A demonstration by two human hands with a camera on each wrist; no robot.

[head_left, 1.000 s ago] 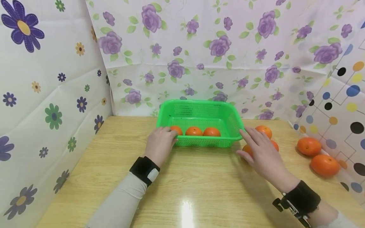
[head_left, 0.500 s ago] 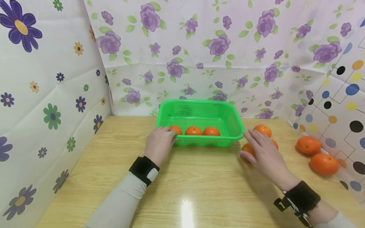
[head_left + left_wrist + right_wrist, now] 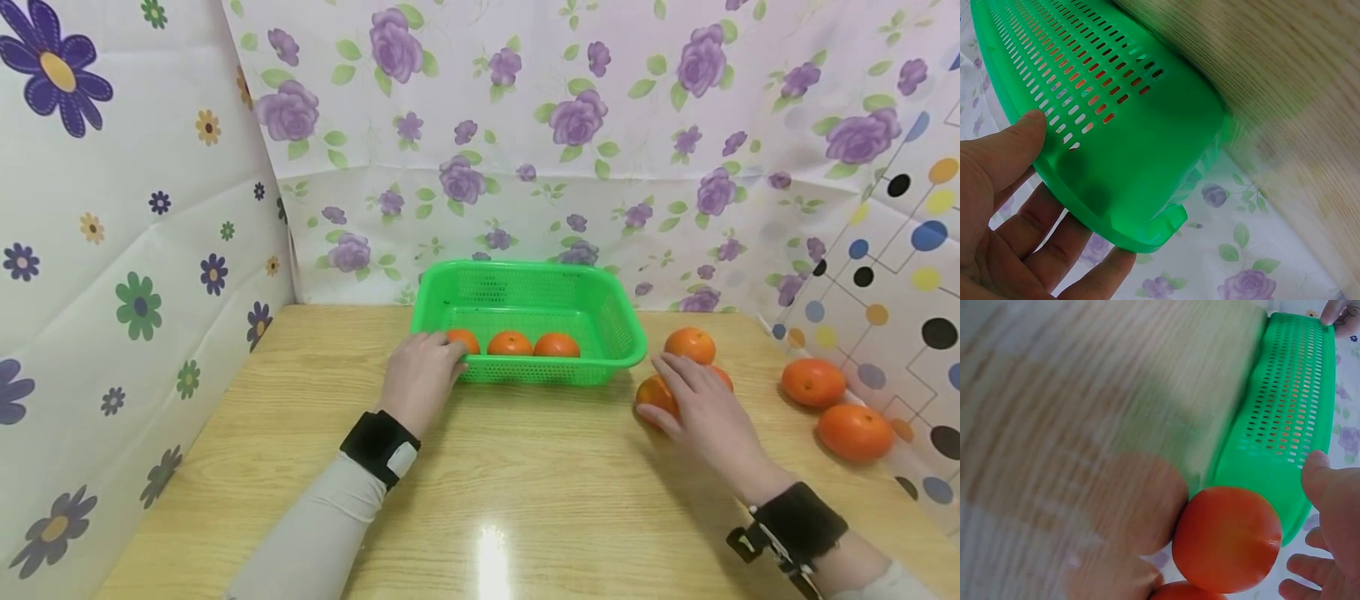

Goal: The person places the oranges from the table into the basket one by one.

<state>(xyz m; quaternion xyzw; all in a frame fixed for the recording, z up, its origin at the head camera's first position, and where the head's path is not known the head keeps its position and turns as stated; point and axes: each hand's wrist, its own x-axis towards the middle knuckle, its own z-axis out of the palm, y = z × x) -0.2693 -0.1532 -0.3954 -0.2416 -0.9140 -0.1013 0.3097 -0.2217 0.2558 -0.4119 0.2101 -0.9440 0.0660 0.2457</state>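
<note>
A green plastic basket with perforated walls stands on the table, several round, tomato-like orange-red fruits in it, including a middle fruit. My left hand grips its near left rim; the left wrist view shows the thumb on the outer wall and fingers across the rim. My right hand is right of the basket, fingers extended over a fruit, partly hiding it. Whether it touches the fruit is unclear. Behind the hand lie another fruit and a mostly hidden one.
Two more orange-red fruits, the nearer one and the farther one, lie by the dotted right-hand sheet. A flowered sheet hangs behind the basket, another at the left. The wooden table reflects light in front.
My right hand has moved rightward, from the basket's right corner to over the nearby fruits, so more of them shows. My left hand keeps its grip on the basket.
</note>
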